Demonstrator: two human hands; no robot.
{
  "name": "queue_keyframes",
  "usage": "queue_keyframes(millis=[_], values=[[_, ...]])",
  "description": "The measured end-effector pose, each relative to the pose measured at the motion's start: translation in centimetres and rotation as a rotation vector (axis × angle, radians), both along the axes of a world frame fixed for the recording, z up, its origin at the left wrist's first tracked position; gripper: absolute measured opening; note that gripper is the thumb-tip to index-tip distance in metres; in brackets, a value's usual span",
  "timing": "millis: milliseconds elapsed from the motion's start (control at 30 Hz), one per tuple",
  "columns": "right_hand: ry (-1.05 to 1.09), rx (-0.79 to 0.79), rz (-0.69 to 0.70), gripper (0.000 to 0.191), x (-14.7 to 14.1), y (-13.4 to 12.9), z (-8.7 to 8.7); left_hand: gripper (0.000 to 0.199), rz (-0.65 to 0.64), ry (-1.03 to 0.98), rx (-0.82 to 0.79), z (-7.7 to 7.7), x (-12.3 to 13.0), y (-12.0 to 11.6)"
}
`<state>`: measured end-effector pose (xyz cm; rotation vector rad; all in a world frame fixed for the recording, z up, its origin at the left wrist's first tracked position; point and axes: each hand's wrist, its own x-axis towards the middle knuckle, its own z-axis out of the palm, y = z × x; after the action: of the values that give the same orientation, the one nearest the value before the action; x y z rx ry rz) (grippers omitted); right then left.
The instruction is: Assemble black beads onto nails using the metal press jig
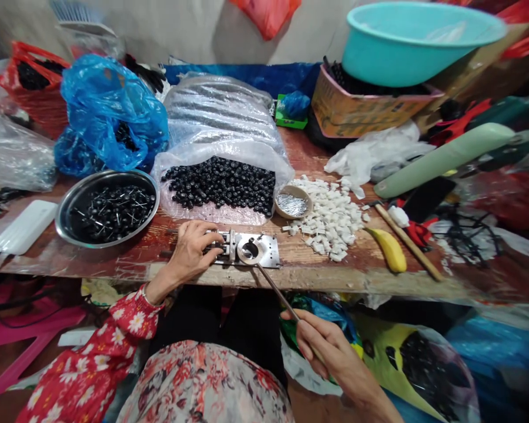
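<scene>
The left hand (189, 252) lies curled over a small steel jig (251, 249), its fingers pressing down on the jig's near end, at the front edge of the wooden table (335, 276). The right hand (330, 352), below the table edge, pinches a thin metal rod (275, 294) between thumb and fingers. The rod slants up across the edge to the jig's round ring (whether its tip enters the hole is hard to tell from this view).

Just left of the left hand sits a steel bowl (59, 217) holding black beads on pins (114, 212). Directly behind the jig, an open clear plastic bag (223, 214) spills loose black beads (218, 183). To its right are a small round dish of silvery pins (293, 202) and a heap of white cubes (328, 220), with a banana (390, 249) and a long wooden stick (408, 241) beyond. Further back, a blue plastic bag (110, 114) slumps on the table, and a teal basin (418, 41) sits on a cardboard box (370, 106). A red floral sleeve (123, 317) covers the left forearm.
</scene>
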<state>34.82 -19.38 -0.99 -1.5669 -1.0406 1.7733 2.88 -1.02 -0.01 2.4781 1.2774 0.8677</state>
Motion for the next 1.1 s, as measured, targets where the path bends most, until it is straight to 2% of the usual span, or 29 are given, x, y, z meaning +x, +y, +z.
queue_keyframes(millis=[167,333,533,833,1100], values=[[0.066,-0.017,-0.004,0.055,0.0,0.5,0.2,0.03,0.076,-0.064,0.042,-0.7,-2.3,-0.4],[0.12,-0.052,-0.025,0.053,-0.5,0.2,0.2,0.05,0.09,0.085,0.057,-1.8,-4.5,-0.6],[0.081,-0.053,-0.039,0.056,-1.4,-0.5,0.2,0.065,0.076,0.258,0.114,-3.3,-3.6,-0.8],[0.058,-0.01,-0.178,0.054,-5.5,-1.6,1.0,0.078,0.039,0.187,0.142,-4.5,-3.2,-0.2],[0.117,-0.025,-0.246,0.056,-8.7,-2.7,0.3,0.084,0.03,0.147,0.115,-4.8,-3.1,-0.2]])
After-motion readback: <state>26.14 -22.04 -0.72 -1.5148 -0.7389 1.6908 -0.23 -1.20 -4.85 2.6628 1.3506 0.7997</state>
